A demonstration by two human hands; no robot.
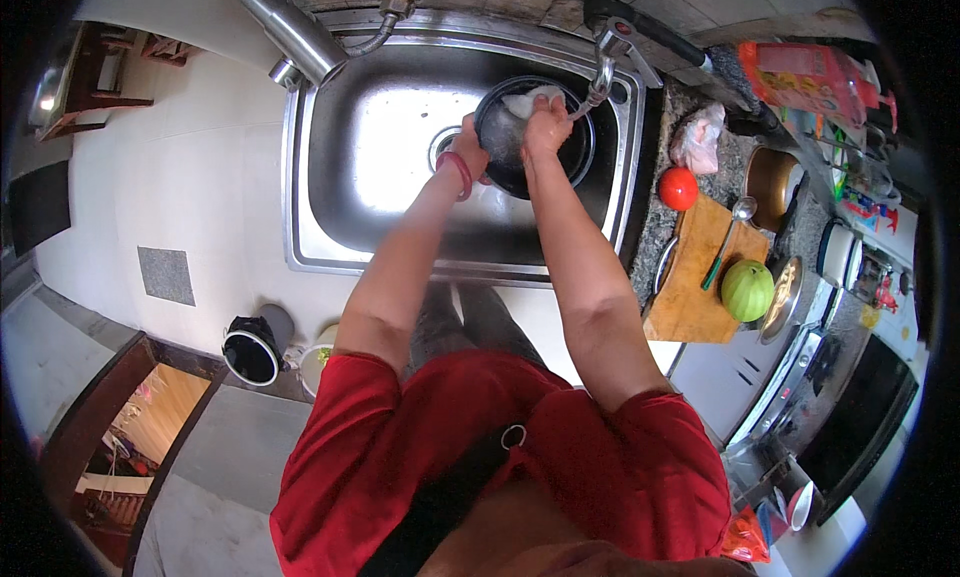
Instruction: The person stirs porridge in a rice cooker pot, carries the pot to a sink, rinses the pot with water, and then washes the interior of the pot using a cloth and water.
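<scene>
A dark round pan is held over the right part of the steel sink. My left hand is closed on its left rim, with a red band around the wrist. Inside the pan, my right hand presses a white cloth or sponge near the far side; its exact kind is hard to tell. The tap reaches over the pan's right edge, its spout close to my right hand. Whether water runs is unclear.
Right of the sink, a tomato, a crumpled plastic bag and a wooden cutting board lie on the counter. A ladle and a green round gourd rest on the board. A bin stands on the floor at left.
</scene>
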